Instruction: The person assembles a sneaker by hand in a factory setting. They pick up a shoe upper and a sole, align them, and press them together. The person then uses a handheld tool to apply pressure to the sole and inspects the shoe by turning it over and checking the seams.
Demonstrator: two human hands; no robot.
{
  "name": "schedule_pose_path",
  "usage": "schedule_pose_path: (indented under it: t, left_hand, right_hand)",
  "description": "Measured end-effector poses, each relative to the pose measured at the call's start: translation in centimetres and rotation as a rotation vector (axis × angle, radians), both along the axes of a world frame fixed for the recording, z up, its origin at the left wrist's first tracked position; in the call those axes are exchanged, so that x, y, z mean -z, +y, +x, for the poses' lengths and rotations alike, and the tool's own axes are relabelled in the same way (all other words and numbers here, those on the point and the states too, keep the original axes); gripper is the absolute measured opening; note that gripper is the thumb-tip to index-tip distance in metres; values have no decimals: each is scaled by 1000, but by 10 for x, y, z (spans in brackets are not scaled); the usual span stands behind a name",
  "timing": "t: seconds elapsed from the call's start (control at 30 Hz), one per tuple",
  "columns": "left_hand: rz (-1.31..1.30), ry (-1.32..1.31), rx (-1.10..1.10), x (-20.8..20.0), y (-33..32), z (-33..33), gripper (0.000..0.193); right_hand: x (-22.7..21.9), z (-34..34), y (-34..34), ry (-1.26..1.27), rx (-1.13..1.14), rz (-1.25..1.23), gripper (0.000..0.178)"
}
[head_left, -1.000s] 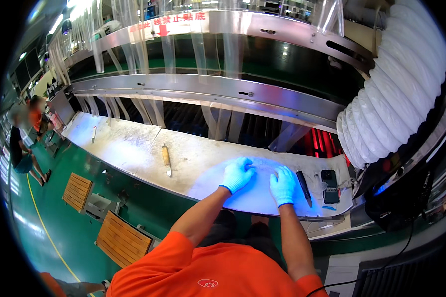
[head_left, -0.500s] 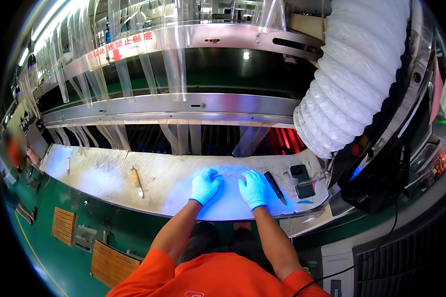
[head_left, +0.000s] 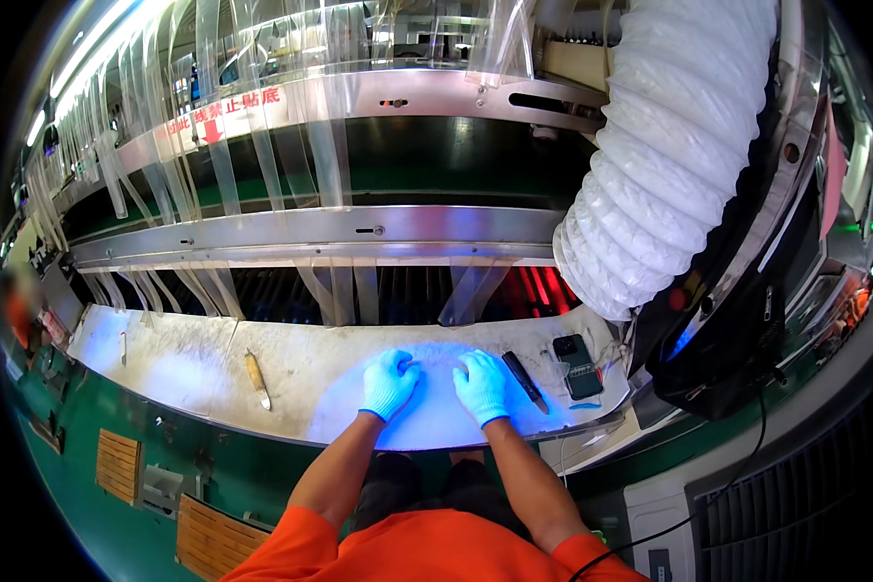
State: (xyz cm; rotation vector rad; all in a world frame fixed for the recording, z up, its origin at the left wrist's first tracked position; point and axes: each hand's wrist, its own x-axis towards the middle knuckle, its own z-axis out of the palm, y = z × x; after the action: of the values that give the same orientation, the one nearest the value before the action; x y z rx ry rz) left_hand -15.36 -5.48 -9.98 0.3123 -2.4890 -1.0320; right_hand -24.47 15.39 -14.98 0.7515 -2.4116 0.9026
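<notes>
Gloved hands flat on a lit worktop [head_left: 291,373]

Left hand [head_left: 389,383] and right hand [head_left: 482,385], both in blue gloves, lie released, palms down, grasping nothing, on the blue-lit patch; a black pen-like tool [head_left: 524,380] lies just beside the right hand, a dark phone [head_left: 578,366] beyond it.

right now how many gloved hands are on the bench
2: the left hand and the right hand lie flat, side by side, on the blue-lit patch of the bench, left of a dark pen. None looks hidden.
</notes>
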Motion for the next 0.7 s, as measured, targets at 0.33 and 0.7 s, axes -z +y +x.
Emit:
schedule_pose_path:
  t: [0.33,0.7]
  left_hand:
    - [-11,4,2,1,0,0,30]
    - [10,14,-7,4,-1,-2,32]
  right_hand:
    - [1,-1,0,-23,1,-7,28]
    - [-2,0,-1,-22,-1,-12,26]
